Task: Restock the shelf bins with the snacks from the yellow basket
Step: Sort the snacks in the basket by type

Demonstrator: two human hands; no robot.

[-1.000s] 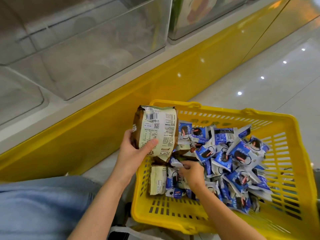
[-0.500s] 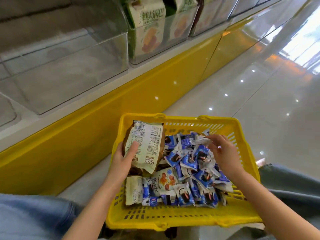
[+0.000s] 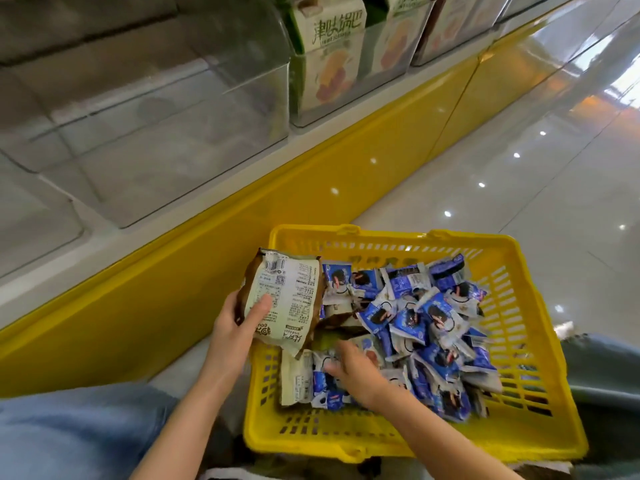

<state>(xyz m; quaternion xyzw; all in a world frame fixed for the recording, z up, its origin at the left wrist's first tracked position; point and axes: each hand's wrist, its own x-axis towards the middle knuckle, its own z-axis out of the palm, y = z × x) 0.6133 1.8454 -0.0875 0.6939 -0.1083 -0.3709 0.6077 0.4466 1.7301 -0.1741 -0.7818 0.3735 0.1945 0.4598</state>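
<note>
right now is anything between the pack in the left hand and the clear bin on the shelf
Nothing visible does. The left hand holds the pack at the basket rim; only open air separates it from the clear bin.

Head camera looks steeply down, close over the yellow basket (image 3: 540, 344).
</note>
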